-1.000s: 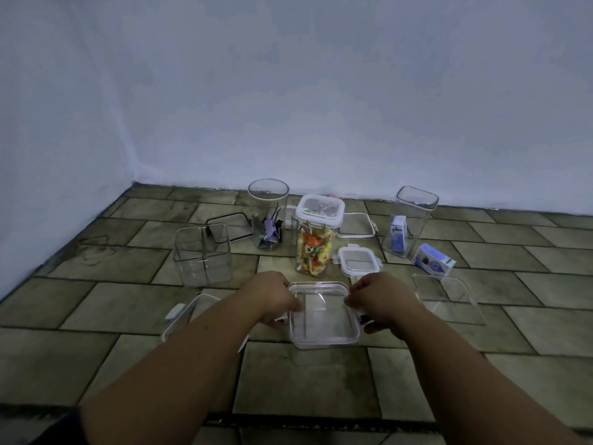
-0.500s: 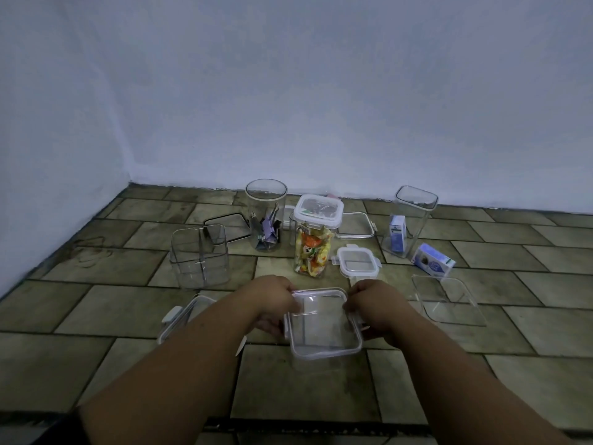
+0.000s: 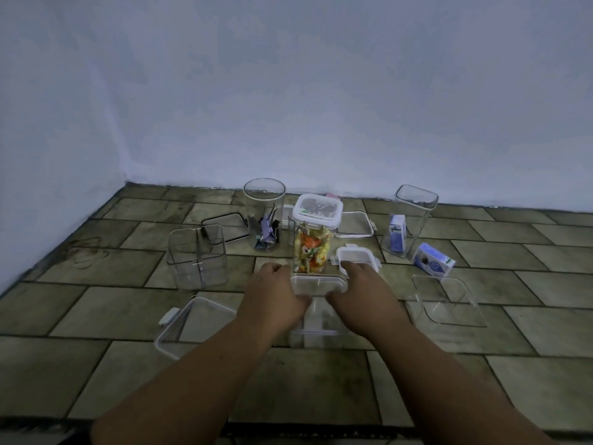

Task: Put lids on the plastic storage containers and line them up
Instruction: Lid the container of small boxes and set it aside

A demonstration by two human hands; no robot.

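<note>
Am watching both hands gripping clear container (image 3: 317,311) on floor (image 3: 96,309), dead centre, lid (image 3: 318,283) sitting on top. Left hand (image 3: 275,298) wrapping left edge, fingers curled shut on lid rim; right hand (image 3: 359,295) mirroring on right edge. Container standing upright between palms, equally near both. Am judging next move as pressing latches down, then sliding it toward lidded snack jar (image 3: 313,239) just beyond. Blue-white carton (image 3: 433,261) lying to right: print too small, am reading nothing.
</note>
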